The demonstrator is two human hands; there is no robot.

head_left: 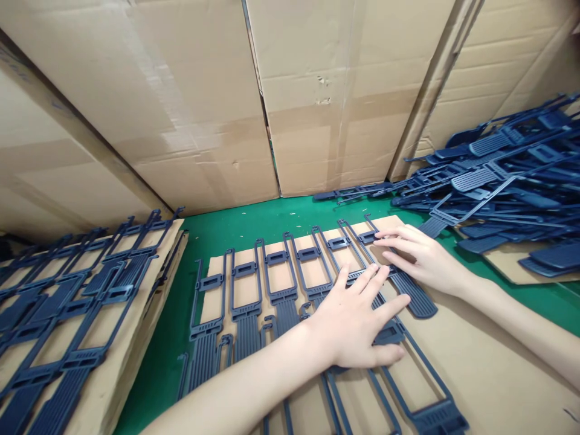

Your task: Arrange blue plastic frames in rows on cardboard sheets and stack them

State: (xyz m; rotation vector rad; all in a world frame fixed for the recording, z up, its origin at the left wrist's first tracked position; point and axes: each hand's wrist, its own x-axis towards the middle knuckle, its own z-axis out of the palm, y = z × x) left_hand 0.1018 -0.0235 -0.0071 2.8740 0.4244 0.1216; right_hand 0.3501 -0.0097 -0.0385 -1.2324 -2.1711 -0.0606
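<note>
My left hand lies spread, palm down, across a row of dark blue plastic frames with ribbed paddle ends. Its fingertips rest on the frames near the row's right end. Next to it, my right hand reaches in from the right with fingers stretched apart. Those fingertips touch the side of the rightmost upper plastic frame, whose ribbed end points toward me. The row's other frames, such as the plastic frame, lie side by side on a cardboard sheet. A second row, turned the opposite way, interlocks below, partly hidden by my left forearm.
A loose heap of the same blue parts is piled at the right. On the left stands a cardboard stack topped with arranged frames. Large cardboard boxes wall off the back of the green tabletop.
</note>
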